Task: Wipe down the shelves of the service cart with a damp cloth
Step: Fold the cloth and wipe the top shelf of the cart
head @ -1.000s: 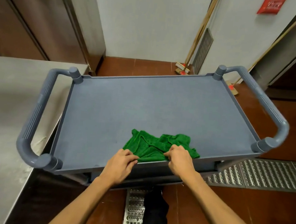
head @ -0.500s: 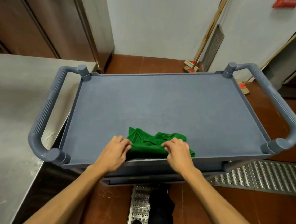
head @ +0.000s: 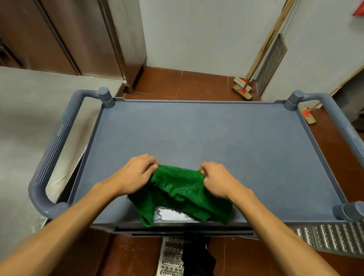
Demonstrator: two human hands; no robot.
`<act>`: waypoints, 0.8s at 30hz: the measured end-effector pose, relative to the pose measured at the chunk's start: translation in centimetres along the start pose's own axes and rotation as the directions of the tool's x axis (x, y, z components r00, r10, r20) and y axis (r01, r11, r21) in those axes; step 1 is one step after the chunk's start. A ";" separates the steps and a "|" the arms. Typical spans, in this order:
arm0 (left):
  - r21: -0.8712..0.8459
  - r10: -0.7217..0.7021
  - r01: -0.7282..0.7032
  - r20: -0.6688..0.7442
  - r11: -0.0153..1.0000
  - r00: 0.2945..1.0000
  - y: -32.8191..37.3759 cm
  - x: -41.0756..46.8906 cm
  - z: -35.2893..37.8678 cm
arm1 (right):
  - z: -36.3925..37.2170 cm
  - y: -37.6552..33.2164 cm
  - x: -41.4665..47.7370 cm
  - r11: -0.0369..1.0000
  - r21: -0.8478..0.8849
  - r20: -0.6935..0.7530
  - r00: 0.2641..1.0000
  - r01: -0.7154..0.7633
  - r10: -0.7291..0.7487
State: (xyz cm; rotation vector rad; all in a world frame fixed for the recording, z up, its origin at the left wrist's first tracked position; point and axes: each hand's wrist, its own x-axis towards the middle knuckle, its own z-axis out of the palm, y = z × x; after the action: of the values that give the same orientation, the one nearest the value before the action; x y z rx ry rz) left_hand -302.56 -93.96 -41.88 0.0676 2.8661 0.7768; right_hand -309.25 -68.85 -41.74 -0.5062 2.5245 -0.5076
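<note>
Our left hand [head: 136, 173] and right hand [head: 218, 180] each pinch a far corner of the cloth [head: 178, 191]. It is stretched left-to-right over the near edge of the top shelf [head: 220, 141], seemingly partly lifted.

Green cloth [head: 180, 189], blue-grey cart top [head: 221, 139], ribbed grey-blue handles [head: 354, 141], red-brown floor tiles [head: 182, 82], perforated metal grating [head: 340, 237].

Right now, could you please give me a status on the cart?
Left hand, right hand both pinching green cloth by far edge. Cloth at near edge of top shelf, wet patch under it. Nothing in the way.
</note>
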 end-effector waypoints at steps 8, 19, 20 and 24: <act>0.102 -0.049 0.046 0.025 0.994 0.998 -2.6 1.5 3.7 | 4.2 3.1 4.1 0.996 -0.040 -0.074 0.994 0.079 -0.082; 0.143 0.108 -0.121 0.099 0.982 0.989 -4.1 -2.0 7.3 | 7.1 4.8 1.2 0.893 -0.258 0.018 0.926 0.370 -0.378; 0.138 0.117 -0.127 0.080 0.982 0.990 -4.0 -2.2 7.4 | 7.3 4.6 1.1 0.895 -0.255 -0.005 0.925 0.366 -0.379; 0.170 0.130 -0.133 0.033 0.976 0.991 -3.8 -3.3 7.9 | 8.1 3.8 0.5 0.909 -0.223 -0.089 0.922 0.351 -0.378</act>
State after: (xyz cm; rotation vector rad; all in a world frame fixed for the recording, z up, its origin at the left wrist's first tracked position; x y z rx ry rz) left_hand -297.91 -93.56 -50.02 0.2887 2.9246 0.5445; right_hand -306.24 -67.85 -50.07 -1.0708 2.6294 -0.4268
